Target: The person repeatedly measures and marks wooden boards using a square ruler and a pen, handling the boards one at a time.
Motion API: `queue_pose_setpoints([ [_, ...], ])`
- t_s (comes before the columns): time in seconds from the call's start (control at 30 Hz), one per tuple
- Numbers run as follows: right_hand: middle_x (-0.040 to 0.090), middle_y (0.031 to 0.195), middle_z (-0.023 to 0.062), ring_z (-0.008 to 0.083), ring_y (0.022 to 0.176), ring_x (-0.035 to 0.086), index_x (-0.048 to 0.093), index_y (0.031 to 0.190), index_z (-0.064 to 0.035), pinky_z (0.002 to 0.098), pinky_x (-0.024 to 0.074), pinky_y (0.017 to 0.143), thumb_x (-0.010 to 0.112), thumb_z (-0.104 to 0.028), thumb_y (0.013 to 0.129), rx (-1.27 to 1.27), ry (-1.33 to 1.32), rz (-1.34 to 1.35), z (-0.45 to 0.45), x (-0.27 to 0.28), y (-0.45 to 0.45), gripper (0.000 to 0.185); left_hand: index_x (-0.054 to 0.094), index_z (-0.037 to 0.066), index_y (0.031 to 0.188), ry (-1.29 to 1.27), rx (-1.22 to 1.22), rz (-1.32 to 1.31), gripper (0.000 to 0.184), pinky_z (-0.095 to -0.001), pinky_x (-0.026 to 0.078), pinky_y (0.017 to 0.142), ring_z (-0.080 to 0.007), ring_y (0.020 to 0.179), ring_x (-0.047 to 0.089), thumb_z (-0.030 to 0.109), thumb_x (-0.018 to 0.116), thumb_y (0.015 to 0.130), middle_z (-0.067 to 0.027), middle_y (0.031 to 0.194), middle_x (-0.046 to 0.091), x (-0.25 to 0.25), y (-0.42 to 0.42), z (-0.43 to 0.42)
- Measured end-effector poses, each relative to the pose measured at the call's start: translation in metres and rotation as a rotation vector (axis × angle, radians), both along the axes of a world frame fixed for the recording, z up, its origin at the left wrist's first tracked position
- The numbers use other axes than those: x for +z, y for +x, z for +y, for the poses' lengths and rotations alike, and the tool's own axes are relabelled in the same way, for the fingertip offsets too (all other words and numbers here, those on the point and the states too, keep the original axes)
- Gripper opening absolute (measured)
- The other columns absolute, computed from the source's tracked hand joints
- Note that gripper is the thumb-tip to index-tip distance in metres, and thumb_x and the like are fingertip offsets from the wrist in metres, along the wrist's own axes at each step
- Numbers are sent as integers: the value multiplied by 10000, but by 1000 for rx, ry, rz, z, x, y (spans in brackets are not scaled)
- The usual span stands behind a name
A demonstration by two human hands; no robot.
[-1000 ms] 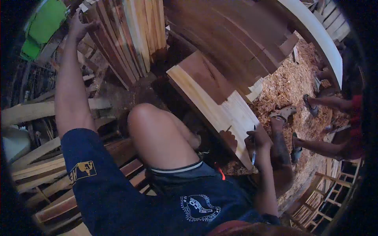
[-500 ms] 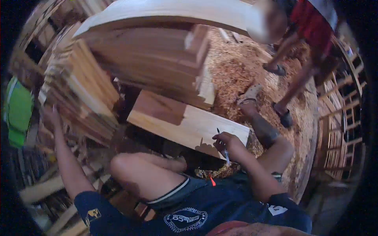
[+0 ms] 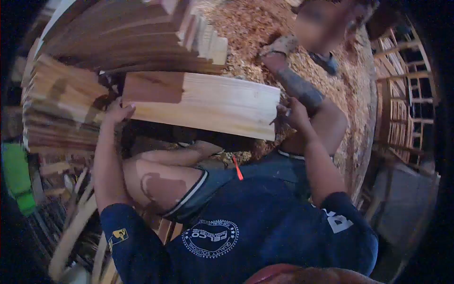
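Note:
A pale wooden board (image 3: 222,104) lies across in front of me, with a dark shadow over its left part. My left hand (image 3: 119,112) grips the board's left end, thumb on the top face. At the right end my right hand (image 3: 293,113) has its fingers bent round the edge, and a dark pen tip (image 3: 272,121) sticks out beside them. Both hands are on the same board, one at each end. An orange-red strip (image 3: 237,169) shows at my waist.
Stacked boards (image 3: 113,40) rise beyond the board, and more stacked boards (image 3: 61,104) stand at the left. Wood shavings (image 3: 241,23) cover the ground. Another person (image 3: 326,28) is at the top right. A green object (image 3: 18,175) and wood strips are at lower left.
My left hand has come down from the stacked boards to the left end of the pale board. My right hand has moved to its right end. The view has turned.

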State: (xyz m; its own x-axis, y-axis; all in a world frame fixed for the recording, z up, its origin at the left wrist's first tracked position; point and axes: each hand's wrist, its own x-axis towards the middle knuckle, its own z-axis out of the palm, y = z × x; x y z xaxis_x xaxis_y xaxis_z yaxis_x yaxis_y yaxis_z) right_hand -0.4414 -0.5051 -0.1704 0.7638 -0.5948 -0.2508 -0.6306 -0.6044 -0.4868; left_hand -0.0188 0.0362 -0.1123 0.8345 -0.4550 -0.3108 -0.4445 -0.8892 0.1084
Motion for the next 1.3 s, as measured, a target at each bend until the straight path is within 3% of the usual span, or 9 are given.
queue_pose_setpoints([
  [0.13,694,1018,248,399,1001,676,614,1181,-5,452,526,855,694,-221,886,18,174,-68,22,26,4,375,562,4,1307,221,-101,9,679,-493,462,982,-398,1177,597,507,667,863,-256,1258,622,-30,10,-16],
  [0.2,693,987,247,410,952,678,607,1171,-8,473,521,844,664,-172,886,-111,265,-166,20,-7,8,334,607,40,1283,-606,248,375,649,-478,473,959,-347,1171,612,525,663,855,-226,1298,612,-83,31,35],
  [0.3,687,956,248,431,890,669,600,1147,3,500,525,795,688,-190,846,-21,97,-86,26,5,18,368,702,4,1113,8,244,78,479,-454,528,796,-298,903,676,414,632,874,-124,1027,720,-59,8,27],
  [0.53,704,945,228,405,919,683,672,1113,-42,482,529,814,713,-257,833,-127,102,-260,-4,7,37,355,597,-119,1183,244,264,233,645,-405,532,918,-292,1051,671,336,791,769,-170,1145,688,-48,1,27],
  [0.7,706,948,218,387,910,685,682,1129,-52,441,537,810,720,-250,822,-91,43,-276,-18,7,49,368,556,-59,1267,-511,426,489,795,-441,508,985,-380,1093,651,327,874,649,-252,1229,643,27,-68,-15],
  [0.9,708,956,156,293,848,686,655,1062,-53,404,544,756,694,-257,872,15,-171,-369,-51,22,49,282,559,88,1322,-50,-64,-37,854,-466,484,1023,-389,1171,593,235,923,564,-238,1226,639,7,-38,-58],
  [1.1,651,868,75,199,788,635,637,1015,-57,350,523,681,586,-187,998,-459,1242,-1266,-149,121,63,141,533,94,1375,0,-47,82,974,-449,426,1102,-366,1272,538,336,948,527,-203,1319,610,30,-74,-100],
  [1.17,598,800,11,150,734,600,642,1016,-65,314,502,659,603,-225,994,-356,1233,-1278,-134,199,47,166,525,86,1391,53,-94,83,990,-440,422,1110,-357,1280,540,354,947,536,-197,1330,607,14,-58,-98],
  [1.3,669,866,103,168,793,630,643,1080,-29,329,508,718,636,-271,987,-120,-336,-942,-133,254,16,260,560,53,1361,32,-184,179,922,-421,466,1068,-350,1236,584,416,921,595,-202,1342,603,-26,-2,-95],
])
